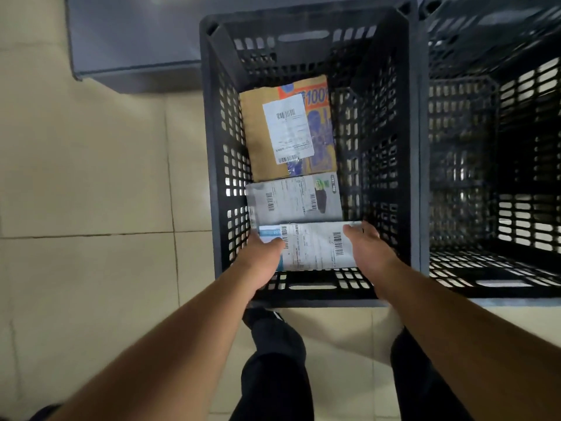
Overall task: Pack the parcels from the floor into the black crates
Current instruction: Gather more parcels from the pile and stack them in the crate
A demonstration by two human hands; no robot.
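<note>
A tiled floor [91, 183] is shown from above, with two black crates set side by side upon it. The left crate [209, 153] holds three parcels in a row along its bottom; the right crate [498, 183] appears empty, though its interior is dark. At the far end of the left crate a brown cardboard parcel [258, 141] with a white label is laid flat. Just near of it a grey mailer [294, 199] is seen, touching or overlapping the cardboard. Nearest the viewer a white parcel [315, 247] is being set down against the near wall. It is gripped at its left end by the left hand [264, 256], thumb on top and fingers curled beneath. The right hand [368, 247] lies at its right end, fingers loosely spread; whether a grip is held there cannot be told. The step in hand is judged to be placement. Release and withdrawal of both hands are called for next, then a further parcel from the floor.
</note>
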